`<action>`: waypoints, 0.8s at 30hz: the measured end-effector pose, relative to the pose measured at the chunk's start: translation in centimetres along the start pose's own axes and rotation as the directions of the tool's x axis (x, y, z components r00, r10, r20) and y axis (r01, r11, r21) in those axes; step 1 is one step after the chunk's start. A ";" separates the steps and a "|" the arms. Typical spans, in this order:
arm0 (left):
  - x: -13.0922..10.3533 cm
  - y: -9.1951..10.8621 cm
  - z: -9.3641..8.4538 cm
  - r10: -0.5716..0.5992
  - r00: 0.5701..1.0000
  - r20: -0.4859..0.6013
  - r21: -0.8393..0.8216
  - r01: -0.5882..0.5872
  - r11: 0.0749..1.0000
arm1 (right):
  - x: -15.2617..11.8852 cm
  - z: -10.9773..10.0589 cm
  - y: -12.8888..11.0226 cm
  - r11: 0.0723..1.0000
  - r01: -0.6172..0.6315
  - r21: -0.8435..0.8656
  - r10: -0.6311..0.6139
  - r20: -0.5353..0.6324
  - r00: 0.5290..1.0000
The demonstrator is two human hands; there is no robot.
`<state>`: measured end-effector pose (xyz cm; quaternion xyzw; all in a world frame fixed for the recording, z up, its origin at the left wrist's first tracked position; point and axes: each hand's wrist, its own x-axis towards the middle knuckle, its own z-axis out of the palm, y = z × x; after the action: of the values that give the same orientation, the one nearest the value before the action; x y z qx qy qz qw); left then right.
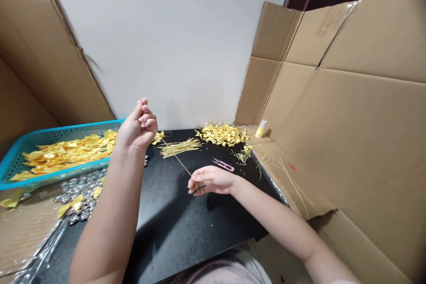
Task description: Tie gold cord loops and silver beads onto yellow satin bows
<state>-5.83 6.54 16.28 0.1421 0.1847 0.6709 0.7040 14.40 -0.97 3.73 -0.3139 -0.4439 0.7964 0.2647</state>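
My left hand (140,126) is raised above the black table (179,230), its fingers pinched on one end of a thin yellow cord (179,161). The cord stretches taut, down and to the right, to my right hand (211,180), whose fingers are closed on its other end. Behind the cord lies a bundle of cut yellow cords (181,147). Pink thread snips (223,164) rest on the table just beyond my right hand. A pile of yellow ribbon bows (222,134) sits at the back, against the wall.
At the left, a blue basket (36,134) holds yellow ribbon pieces, with silvery round beads (80,191) in front of it. A small white and yellow bottle (261,128) stands back right, near cord scraps (243,155). Cardboard walls (359,124) flank both sides.
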 end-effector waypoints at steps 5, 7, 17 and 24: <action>0.3 0.6 -0.4 0.137 0.990 -0.018 0.161 -0.133 0.978 | -0.9 0.2 0.2 1.000 -0.026 -0.016 0.026 -0.011 1.000; 0.3 0.7 -0.2 0.166 0.986 -0.023 0.199 -0.158 0.967 | -1.3 0.2 0.4 0.999 -0.036 -0.029 0.035 -0.025 0.999; -1.0 0.3 0.5 0.055 0.996 -0.075 0.077 -0.050 0.996 | -3.4 -0.7 1.9 0.999 -0.028 -0.026 0.025 -0.078 0.997; -1.0 -3.6 0.9 -0.026 0.999 0.031 0.219 0.018 0.975 | -5.6 -1.8 1.1 0.797 0.110 -0.594 -0.353 -0.311 0.882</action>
<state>-2.22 5.39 15.50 0.2279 0.2473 0.6362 0.6943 19.27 -4.48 3.53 -0.4777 -0.6282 0.5082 0.3447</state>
